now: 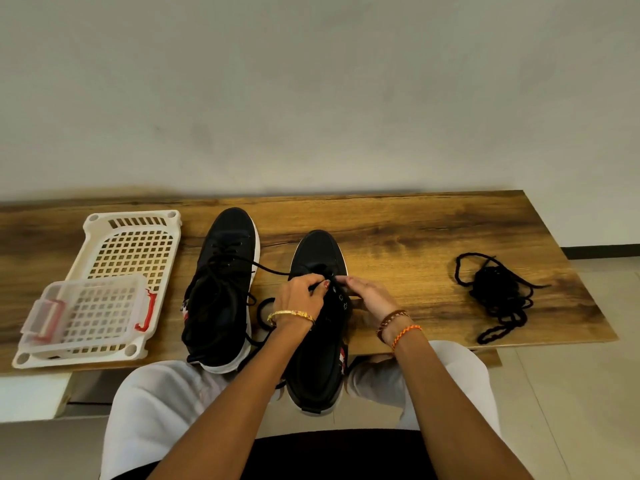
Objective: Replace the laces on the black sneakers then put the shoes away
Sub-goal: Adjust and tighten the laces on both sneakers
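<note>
Two black sneakers with white soles stand on the wooden table. The left sneaker (221, 289) is laced, with loose lace ends trailing. The right sneaker (317, 341) overhangs the table's front edge, its heel towards me. My left hand (299, 296) pinches a black lace (273, 270) at the right sneaker's upper eyelets; the lace runs taut to the left. My right hand (369, 294) grips the shoe's right side by the eyelets. A loose heap of black laces (498, 296) lies on the table to the right.
A white perforated plastic tray (135, 244) sits at the table's left, with a small clear box with red clasps (86, 311) on it. The wooden table (415, 230) stands against a plain wall. My knees in white cloth are below the front edge.
</note>
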